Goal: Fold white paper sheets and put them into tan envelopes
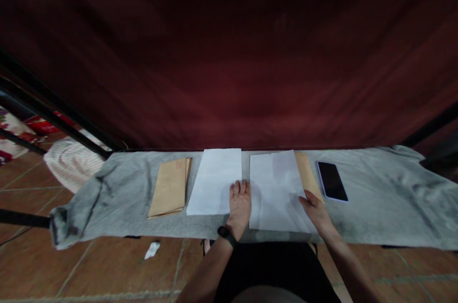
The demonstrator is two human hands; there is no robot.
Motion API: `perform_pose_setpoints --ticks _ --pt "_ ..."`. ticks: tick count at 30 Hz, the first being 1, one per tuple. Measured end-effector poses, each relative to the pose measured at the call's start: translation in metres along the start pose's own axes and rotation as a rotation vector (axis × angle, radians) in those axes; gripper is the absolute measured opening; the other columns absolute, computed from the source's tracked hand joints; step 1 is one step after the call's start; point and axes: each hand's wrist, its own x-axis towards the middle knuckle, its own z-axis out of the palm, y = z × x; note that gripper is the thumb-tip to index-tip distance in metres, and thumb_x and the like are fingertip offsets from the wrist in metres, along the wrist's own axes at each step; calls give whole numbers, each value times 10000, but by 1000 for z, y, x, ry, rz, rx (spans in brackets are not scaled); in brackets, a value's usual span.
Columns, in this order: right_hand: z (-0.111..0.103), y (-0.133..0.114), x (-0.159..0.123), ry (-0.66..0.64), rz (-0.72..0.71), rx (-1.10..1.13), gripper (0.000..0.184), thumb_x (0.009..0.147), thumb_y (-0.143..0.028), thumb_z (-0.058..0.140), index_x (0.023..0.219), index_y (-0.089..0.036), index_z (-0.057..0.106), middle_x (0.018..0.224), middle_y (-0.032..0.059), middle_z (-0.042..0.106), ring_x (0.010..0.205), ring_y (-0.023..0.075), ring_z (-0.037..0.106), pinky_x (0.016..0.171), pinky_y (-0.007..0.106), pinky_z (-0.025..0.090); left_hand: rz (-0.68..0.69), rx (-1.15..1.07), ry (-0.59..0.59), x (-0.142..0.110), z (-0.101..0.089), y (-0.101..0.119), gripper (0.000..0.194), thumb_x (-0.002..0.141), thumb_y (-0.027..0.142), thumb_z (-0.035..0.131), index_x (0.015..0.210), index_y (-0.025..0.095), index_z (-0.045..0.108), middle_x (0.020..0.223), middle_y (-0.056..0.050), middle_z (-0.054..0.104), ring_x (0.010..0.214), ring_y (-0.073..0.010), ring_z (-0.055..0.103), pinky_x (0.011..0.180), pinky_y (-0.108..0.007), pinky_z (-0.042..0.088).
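Fingers point(237, 188), left hand point(239, 207): laid out pretty flat, slightly apart, down at the right edge of the left white paper point(214, 183)
Fingers, right hand point(317, 212): up against the right edge of the creased white paper point(274, 193), honestly can't tell if pinching it or just touching
Creased white paper: straight ahead of the lap, just right of the left white paper, partly covering a brown envelope point(308, 174)
Envelope pile point(168, 188): brown too, just left of the papers
Phone point(332, 181): dark screen, pale purple rim, right of the covered envelope
Grey cloth point(386, 193): spread under everything, kinda wrinkly
Backdrop: dark red curtain point(229, 78)
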Motion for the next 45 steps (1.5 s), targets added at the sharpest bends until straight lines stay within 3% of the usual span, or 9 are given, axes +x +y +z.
perform_pose_setpoints --ticks 4,8,14,20,29,33,36,41,45 --pt "0 3 1 -10 -3 -27 354 751 -420 573 1002 -209 705 1013 80 772 955 272 712 875 369 551 -132 -32 33 14 -6 -9 551 944 201 469 1494 182 440 1596 -159 353 1479 -368 287 1155 -651 265" --pt "1 3 0 -5 -17 -34 368 748 -439 564 992 -210 714 1002 81 776 945 275 716 858 367 561 -235 -66 11 22 -12 -25 699 927 410 549 1530 112 358 1619 -233 249 1496 -434 194 1112 -731 236" --pt "7 -4 1 0 -6 -35 354 732 -454 577 954 -222 725 953 71 782 918 271 719 836 357 569 36 -98 -29 19 -6 -20 537 933 232 482 1469 262 482 1631 -54 305 1529 -332 154 1202 -663 59" --pt "9 -7 6 28 -22 -20 344 710 -455 600 915 -204 715 925 85 783 895 282 719 830 377 572 -65 -31 -47 20 -6 -20 496 926 177 456 1411 210 554 1566 -97 424 1501 -357 238 1193 -679 73" --pt "19 -18 8 6 -43 -95 293 751 -420 560 896 -224 723 835 53 773 854 263 709 764 343 573 -154 -23 18 14 -4 -28 498 897 151 501 1387 198 572 1526 -134 473 1393 -346 442 1161 -603 284" --pt "26 -15 6 46 -59 -140 379 751 -374 552 1066 -221 699 961 62 765 962 278 699 887 388 553 -90 -126 96 9 -4 -27 464 938 113 418 1377 134 567 1494 -161 505 1407 -277 441 1188 -505 308" --pt "35 -12 -4 96 -167 -267 529 800 -322 507 1305 -188 594 1129 111 723 1101 301 662 958 443 531 -27 -208 138 -1 -2 -17 438 986 165 383 1387 96 546 1492 -175 502 1417 -252 433 1178 -433 354" --pt "49 -11 -23 73 -308 -578 655 907 -275 436 1537 -132 325 1252 187 630 995 293 690 849 425 572 109 -225 116 -21 10 11 458 1016 310 417 1429 131 504 1554 -145 429 1463 -278 360 1178 -479 357" --pt "53 -12 -16 76 -360 -594 649 904 -188 394 1547 -169 305 1238 165 649 1016 274 690 875 416 571 105 -196 105 -32 15 24 517 1007 373 444 1465 134 455 1547 -162 433 1466 -297 351 1177 -518 341"
